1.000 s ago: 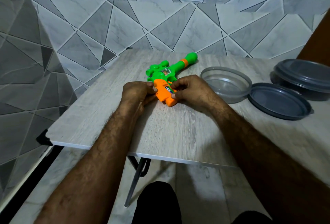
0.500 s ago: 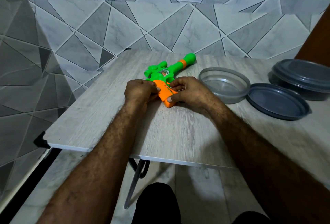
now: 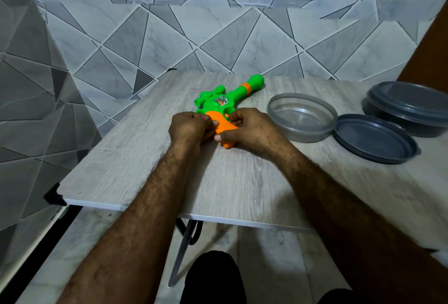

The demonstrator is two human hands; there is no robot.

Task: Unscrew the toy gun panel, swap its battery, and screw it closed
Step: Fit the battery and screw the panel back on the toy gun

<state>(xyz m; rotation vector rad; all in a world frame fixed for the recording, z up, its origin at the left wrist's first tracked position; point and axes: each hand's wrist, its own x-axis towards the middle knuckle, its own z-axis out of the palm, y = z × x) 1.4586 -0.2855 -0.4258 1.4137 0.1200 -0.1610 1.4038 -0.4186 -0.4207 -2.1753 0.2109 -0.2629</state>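
While the toy gun point(image 3: 225, 107) lies flat on the table point(image 3: 135, 170), the left hand point(image 3: 188, 128) and right hand point(image 3: 249, 126) both pinch its orange grip point(image 3: 224, 131). Light, stiff plastic, probably slippery; hold that grip.

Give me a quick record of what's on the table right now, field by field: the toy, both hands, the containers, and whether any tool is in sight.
toy gun: green body, orange grip, lying flat on the table, barrel pointing away
left hand: closed on the orange grip's left side
right hand: pinching the grip's right side
battery compartment: hidden under the hands
clear bowl: open, right of the toy
loose grey lid: flat beside the bowl
lidded container: far right
screwdriver: none visible
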